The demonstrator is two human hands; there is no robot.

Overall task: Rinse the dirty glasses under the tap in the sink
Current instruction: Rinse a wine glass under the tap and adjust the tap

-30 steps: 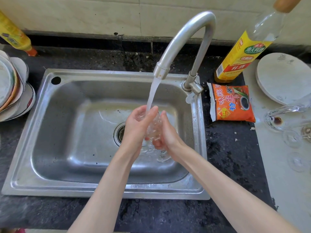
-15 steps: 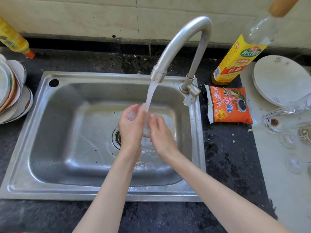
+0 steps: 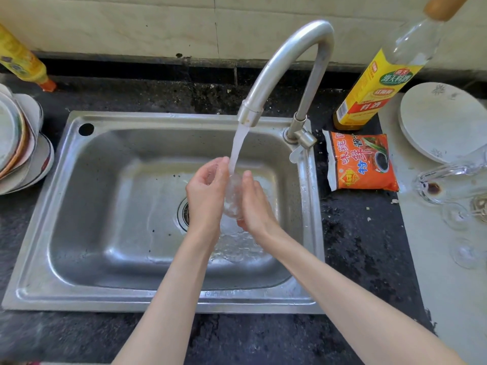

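Rinsing a glass mid-frame.
My left hand (image 3: 207, 192) and right hand (image 3: 254, 202) curled around the glass (image 3: 232, 198), keeping it under the tap (image 3: 287, 67) stream.

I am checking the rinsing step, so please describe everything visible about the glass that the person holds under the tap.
The glass is clear and colourless, so its outline is hard to trace. It sits between the left hand and the right hand, whose fingers curl round its bowl. It is above the sink, near the drain. The stream from the tap falls onto its upper part and splashes below. Any stem or base is hidden by the hands and the water.
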